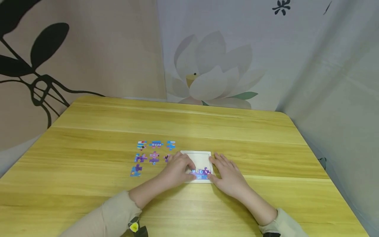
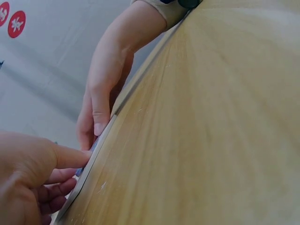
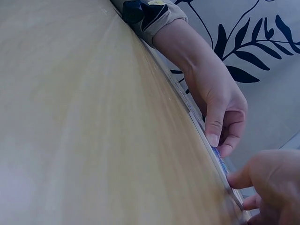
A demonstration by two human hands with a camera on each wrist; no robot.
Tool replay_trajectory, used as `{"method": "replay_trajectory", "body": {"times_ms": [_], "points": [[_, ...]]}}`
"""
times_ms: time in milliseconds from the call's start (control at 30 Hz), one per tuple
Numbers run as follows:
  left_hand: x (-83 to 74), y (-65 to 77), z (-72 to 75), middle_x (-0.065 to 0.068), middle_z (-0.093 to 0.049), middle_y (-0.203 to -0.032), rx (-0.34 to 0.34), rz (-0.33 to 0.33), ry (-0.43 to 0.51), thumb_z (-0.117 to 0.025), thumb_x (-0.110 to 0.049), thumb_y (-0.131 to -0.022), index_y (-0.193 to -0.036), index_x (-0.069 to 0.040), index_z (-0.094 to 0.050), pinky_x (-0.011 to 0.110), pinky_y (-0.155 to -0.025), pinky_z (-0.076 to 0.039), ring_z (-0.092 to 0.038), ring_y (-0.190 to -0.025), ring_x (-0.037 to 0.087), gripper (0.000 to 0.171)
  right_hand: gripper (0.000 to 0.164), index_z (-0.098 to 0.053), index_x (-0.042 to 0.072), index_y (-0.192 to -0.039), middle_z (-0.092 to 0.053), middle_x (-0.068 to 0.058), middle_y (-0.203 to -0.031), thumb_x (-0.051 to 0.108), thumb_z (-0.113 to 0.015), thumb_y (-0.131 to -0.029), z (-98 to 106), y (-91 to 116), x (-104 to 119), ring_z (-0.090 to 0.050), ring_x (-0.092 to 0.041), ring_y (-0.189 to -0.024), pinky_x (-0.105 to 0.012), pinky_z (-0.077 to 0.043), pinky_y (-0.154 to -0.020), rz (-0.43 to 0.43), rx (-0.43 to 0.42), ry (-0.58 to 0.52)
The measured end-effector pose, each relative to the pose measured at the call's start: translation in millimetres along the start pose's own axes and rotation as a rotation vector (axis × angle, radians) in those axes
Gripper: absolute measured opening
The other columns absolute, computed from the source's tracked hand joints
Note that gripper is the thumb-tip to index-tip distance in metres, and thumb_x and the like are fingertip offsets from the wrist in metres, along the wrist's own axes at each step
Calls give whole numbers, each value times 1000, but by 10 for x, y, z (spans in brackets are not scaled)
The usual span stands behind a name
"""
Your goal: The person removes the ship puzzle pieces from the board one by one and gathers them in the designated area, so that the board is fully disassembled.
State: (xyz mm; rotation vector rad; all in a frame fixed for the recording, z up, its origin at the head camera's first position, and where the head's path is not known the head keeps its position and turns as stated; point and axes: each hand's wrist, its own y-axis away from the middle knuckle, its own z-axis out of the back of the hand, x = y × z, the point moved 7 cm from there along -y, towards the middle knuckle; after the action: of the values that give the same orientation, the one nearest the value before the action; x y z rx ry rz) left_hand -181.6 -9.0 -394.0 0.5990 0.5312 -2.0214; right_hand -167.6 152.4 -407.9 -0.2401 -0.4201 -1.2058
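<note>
So far we are only filling the bottom row of the white tray (image 1: pixel 199 157): our left hand (image 1: pixel 177 169) is pinching a purple piece (image 1: pixel 197 172) there, our flat right hand (image 1: pixel 227 174) is steadying the edge, and seven loose pieces (image 1: pixel 154 154) are waiting on the bench (image 1: pixel 266 138).

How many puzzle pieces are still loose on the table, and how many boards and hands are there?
Loose puzzle pieces: 7, one half hidden by the left hand
Puzzle boards: 1, with some pieces already fitted along its near edge
Hands: 2, the left and the right hand, both resting at the board
Total: 10
</note>
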Motion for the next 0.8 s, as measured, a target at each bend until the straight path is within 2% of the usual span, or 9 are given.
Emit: {"method": "replay_trajectory", "body": {"times_ms": [67,300,467,533,600,700,767,800], "points": [[0,1,-4,-5,-63,-86,0,-4,5,-84,-19,-71,-87,-11,-72,58,-94,-29,-48,-91,18,22,64,-38,10,-147,-24,-11,-154,38,-59,-93,2,3,-6,-15,-31,-142,-58,-10,-109,-4,2,1],[2,-2,-10,-4,-68,-85,-12,-37,30,-84,-17,-71,-86,-10,-72,45,-89,-34,-50,-84,15,20,64,-37,10,-147,-24,-11,-154,38,-59,-94,7,7,3,-15,-31,-142,-57,-9,-110,-12,2,0],[-5,6,10,-10,-60,-73,-43,-64,62,-84,-13,-71,-83,-12,-72,39,-84,-36,-47,-75,11,17,63,-39,9,-146,-26,-12,-154,36,-60,-93,7,-2,20,-16,-32,-142,-57,-10,-110,-17,-3,1],[-6,12,26,-12,-57,-69,-57,-71,81,-83,-11,-71,-81,-13,-72,42,-89,-36,-47,-72,10,15,63,-40,9,-146,-26,-12,-154,36,-60,-93,8,-6,20,-16,-33,-142,-58,-10,-110,-18,-8,2],[13,17,28,-13,-54,-68,-59,-63,100,-83,-10,-72,-81,-13,-73,41,-86,-39,-47,-71,9,14,63,-40,9,-146,-26,-12,-154,37,-60,-93,5,-10,15,-16,-32,-142,-58,-10,-110,-19,-8,3],[57,24,25,-12,-55,-70,-50,-36,168,-80,-7,-75,-81,-13,-73,35,-80,-46,-48,-72,9,11,64,-40,9,-146,-26,-12,-154,38,-60,-93,6,-11,14,-17,-32,-142,-58,-11,-109,-12,-10,-1],[91,30,16,-9,-55,-73,-41,-18,244,-78,-4,-77,-81,-12,-73,28,-68,-47,-50,-73,11,10,64,-39,9,-146,-26,-11,-154,39,-60,-93,5,-10,9,-17,-32,-142,-58,-11,-110,-10,-8,-3],[100,35,17,-7,-56,-75,-39,-19,281,-77,-3,-78,-82,-12,-74,27,-66,-48,-50,-74,12,10,64,-39,10,-146,-26,-11,-154,39,-60,-93,6,-9,6,-17,-31,-142,-58,-10,-110,-8,-10,-5]]}}
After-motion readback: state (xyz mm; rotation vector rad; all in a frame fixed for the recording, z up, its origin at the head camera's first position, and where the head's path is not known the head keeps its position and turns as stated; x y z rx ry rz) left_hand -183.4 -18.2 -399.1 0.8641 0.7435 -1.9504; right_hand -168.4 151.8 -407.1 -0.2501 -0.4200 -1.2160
